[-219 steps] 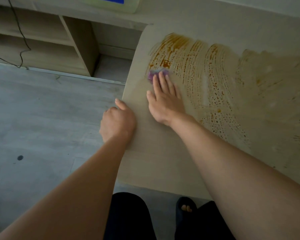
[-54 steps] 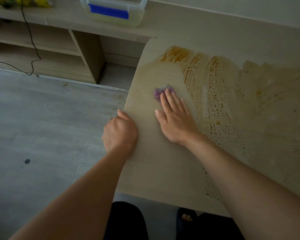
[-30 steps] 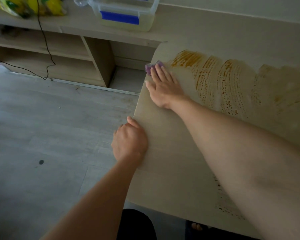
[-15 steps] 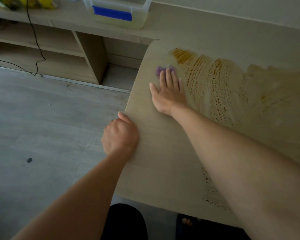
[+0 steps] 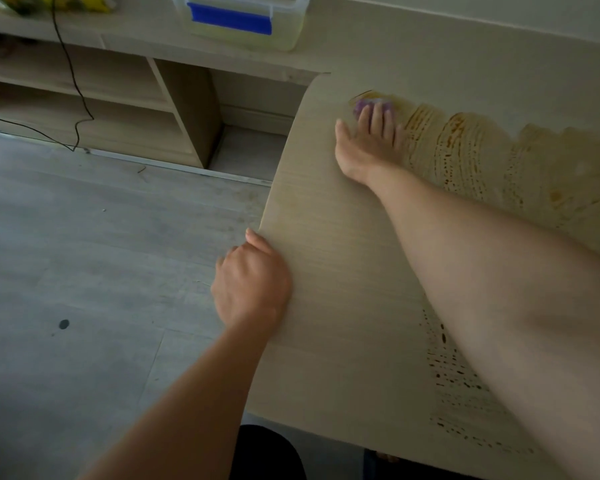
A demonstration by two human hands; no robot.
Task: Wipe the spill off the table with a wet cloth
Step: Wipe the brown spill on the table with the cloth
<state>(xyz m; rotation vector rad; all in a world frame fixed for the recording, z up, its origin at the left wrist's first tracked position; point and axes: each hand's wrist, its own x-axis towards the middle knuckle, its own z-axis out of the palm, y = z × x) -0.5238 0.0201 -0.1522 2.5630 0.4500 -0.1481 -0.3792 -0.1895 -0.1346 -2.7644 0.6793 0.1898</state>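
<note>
Right hand, fingers flat on purple cloth, has pushed back out to the spill's far corner; streaks remain beside it, left hand curled at the table edge

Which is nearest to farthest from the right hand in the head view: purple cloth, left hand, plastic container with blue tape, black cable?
From the right hand:
1. Purple cloth, under its fingertips.
2. Left hand, gripping the table's left edge.
3. Plastic container with blue tape, on the shelf top.
4. Black cable, far left.

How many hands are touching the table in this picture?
2. The right hand presses the purple cloth flat near the table's far corner; the left hand holds its left edge.
</note>
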